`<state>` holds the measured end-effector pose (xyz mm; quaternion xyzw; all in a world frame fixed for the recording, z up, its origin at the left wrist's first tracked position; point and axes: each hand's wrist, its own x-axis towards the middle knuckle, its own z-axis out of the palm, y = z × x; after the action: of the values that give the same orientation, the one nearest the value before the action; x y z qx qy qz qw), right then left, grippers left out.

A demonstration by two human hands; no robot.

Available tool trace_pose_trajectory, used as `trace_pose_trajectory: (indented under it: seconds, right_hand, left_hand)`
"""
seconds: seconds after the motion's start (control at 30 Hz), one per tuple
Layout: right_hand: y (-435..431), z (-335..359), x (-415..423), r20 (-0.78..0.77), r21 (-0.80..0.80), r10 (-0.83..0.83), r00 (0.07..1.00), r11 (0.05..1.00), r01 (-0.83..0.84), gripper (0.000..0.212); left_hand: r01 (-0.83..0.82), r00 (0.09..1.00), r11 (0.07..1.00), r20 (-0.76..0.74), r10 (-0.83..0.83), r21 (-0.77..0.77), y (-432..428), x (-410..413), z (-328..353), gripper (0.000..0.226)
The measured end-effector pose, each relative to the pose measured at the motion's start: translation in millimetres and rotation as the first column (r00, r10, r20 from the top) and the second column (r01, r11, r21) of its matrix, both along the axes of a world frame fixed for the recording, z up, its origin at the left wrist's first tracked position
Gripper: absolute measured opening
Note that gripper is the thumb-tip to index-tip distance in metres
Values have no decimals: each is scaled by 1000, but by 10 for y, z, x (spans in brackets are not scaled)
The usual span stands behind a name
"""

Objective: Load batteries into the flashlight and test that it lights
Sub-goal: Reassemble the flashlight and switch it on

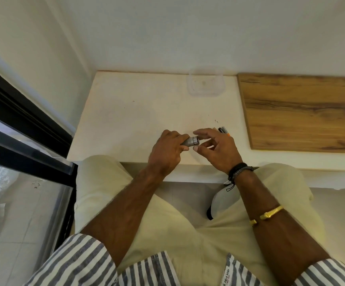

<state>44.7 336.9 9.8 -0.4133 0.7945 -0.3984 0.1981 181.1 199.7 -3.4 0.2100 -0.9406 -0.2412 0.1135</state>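
Note:
A small grey flashlight (192, 141) lies sideways in my left hand (167, 149), which is closed around its body above the near part of the white table (134, 114). Its wider ribbed end sticks out to the right. My right hand (217, 149) hovers at that end with fingers spread and thumb close to it, holding nothing that I can see. Just behind my right hand, batteries (223, 130) with black and orange ends lie on the table, partly hidden by the fingers.
A clear plastic container (206, 83) stands at the table's back edge by the wall. A wooden board (303, 112) covers the right side. A black-framed glass panel (29, 153) runs along the left. A white cap (221, 203) rests on my lap.

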Motion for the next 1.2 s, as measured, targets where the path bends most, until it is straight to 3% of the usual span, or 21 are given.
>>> trace_pose_trajectory:
  seconds: [0.3, 0.53, 0.63, 0.7, 0.8, 1.07, 1.2]
  right_hand:
    - [-3, -11, 38, -43, 4, -43, 998, 999, 43, 22]
    - [-23, -15, 58, -107, 137, -72, 992, 987, 86, 45]
    - [-15, -19, 57, -19, 66, -74, 997, 995, 75, 34]
    - [-7, -21, 35, 26, 31, -21, 999, 999, 21, 38]
    - [-4, -39, 33, -21, -13, 37, 999, 999, -38, 33]
    - [-8, -52, 18, -17, -16, -13, 1000, 1000, 13, 20]
    - [-19, -25, 43, -84, 58, -41, 996, 997, 45, 34]
  left_hand:
    - [15, 1000, 1000, -2, -15, -24, 8, -4, -34, 28]
    - [42, 999, 999, -4, -42, -22, 37, -5, -35, 30]
    - [31, 1000, 999, -2, -31, -17, 18, -1, -46, 30]
    - [15, 1000, 1000, 13, -15, -13, 7, -6, -54, 31]
    - [-5, 999, 1000, 32, 5, -1, -8, -7, -67, 32]
    - [25, 1000, 999, 3, -25, -22, -8, 3, -48, 27]
    - [48, 999, 998, -12, -49, -39, 12, 6, -33, 27]
